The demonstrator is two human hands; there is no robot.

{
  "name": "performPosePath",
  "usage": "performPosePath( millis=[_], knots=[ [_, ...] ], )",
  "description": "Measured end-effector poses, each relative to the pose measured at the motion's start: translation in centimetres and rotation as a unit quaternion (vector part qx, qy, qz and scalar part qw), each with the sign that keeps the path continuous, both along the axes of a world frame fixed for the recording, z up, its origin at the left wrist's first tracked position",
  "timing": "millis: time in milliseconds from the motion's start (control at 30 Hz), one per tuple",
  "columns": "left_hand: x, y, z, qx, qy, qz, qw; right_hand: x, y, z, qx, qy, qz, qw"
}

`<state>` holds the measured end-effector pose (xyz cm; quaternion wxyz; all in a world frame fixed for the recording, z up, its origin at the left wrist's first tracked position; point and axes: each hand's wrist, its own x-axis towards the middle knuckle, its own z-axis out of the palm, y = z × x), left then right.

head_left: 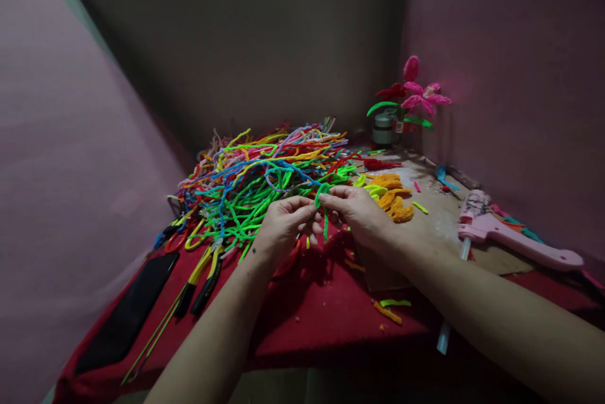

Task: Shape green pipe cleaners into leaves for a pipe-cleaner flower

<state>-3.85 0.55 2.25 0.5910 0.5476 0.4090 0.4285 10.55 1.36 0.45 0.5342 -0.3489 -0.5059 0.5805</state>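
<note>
Between my two hands is a green pipe cleaner (326, 222), bent into a small loop with one end hanging down. My left hand (290, 218) pinches it from the left, and my right hand (357, 205) pinches it from the right near the loop. Just behind them spreads a big heap of coloured pipe cleaners (265, 164), with many green ones at its front. To the right of my right hand lie orange and yellow folded pipe cleaner pieces (390, 193).
Pliers with yellow and black handles (205, 275) and a black phone (130, 309) lie at left on the red cloth (326, 328). A pink glue gun (515, 234) rests on cardboard (439, 202) at right, its glue stick jutting forward. Pink flowers (425, 96) stand behind.
</note>
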Motion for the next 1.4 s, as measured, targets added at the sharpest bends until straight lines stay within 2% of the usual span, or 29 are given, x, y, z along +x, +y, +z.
performPosePath(
  millis=[100, 200, 267, 433, 500, 700, 1000, 1233, 1400],
  knots=[
    [0.0, 0.0, 0.1, 0.028, 0.0, 0.031, 0.999, -0.2, -0.3, -0.1, -0.025, -0.016, 0.054, 0.998],
    [-0.1, 0.3, 0.2, 0.044, 0.008, 0.05, 0.998, -0.3, -0.4, -0.1, -0.052, -0.044, 0.078, 0.995],
    [-0.2, 0.4, 0.1, 0.051, 0.019, 0.057, 0.997, -0.4, -0.4, -0.1, -0.061, -0.034, 0.073, 0.995],
    [-0.3, 0.5, -0.1, 0.061, 0.034, 0.059, 0.996, -0.3, -0.3, 0.3, -0.032, 0.112, 0.026, 0.993],
    [-0.2, 0.2, -0.1, 0.065, 0.033, 0.054, 0.996, -0.3, -0.2, 0.3, -0.025, 0.136, 0.008, 0.99],
    [0.5, -0.5, 0.2, 0.075, 0.052, 0.056, 0.994, -0.4, 0.1, -0.1, 0.008, 0.117, -0.026, 0.993],
    [0.7, -0.5, 0.3, 0.096, 0.074, 0.051, 0.991, -0.3, 0.1, -0.1, 0.005, 0.133, -0.015, 0.991],
    [0.8, -0.7, 0.4, 0.087, 0.065, 0.052, 0.993, -0.3, 0.4, -0.4, 0.023, 0.085, -0.045, 0.995],
    [0.7, -0.6, 0.4, 0.087, 0.065, 0.048, 0.993, -0.3, 0.0, -0.3, 0.085, -0.017, -0.071, 0.994]
  ],
)
